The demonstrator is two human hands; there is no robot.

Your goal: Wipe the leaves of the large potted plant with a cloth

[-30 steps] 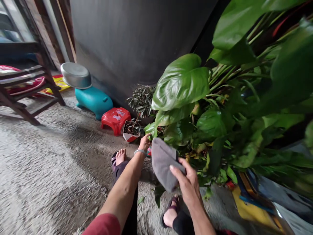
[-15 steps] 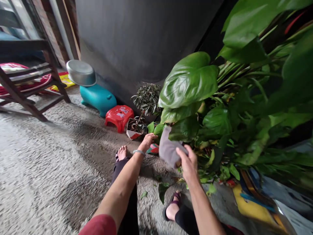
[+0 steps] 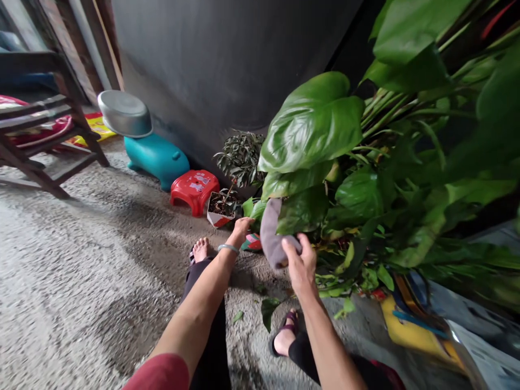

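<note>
My right hand (image 3: 301, 262) is closed on a grey cloth (image 3: 271, 233), whose far end lies against the lower leaves of a big potted plant. A broad glossy leaf (image 3: 312, 127) of that plant hangs above the cloth. To the left, my left hand (image 3: 242, 229), with a bracelet at the wrist, pinches the edge of a small green leaf (image 3: 257, 210). Its fingertips are partly hidden by the leaf. Just below it sits a red and green patterned object (image 3: 252, 242), partly covered.
A small white and red pot (image 3: 219, 219) with a plant stands beside a red stool (image 3: 195, 190). Behind are a teal animal-shaped seat (image 3: 156, 158), a metal basin (image 3: 125, 112) and a wooden chair (image 3: 57, 124). Yellow items (image 3: 410, 325) lie at right. Fallen leaves dot the rough floor.
The grey cloth and my right hand have shifted slightly left, and the cloth now hangs in a narrower, curved fold. My left hand stays at the small leaf. The view has turned a little.
</note>
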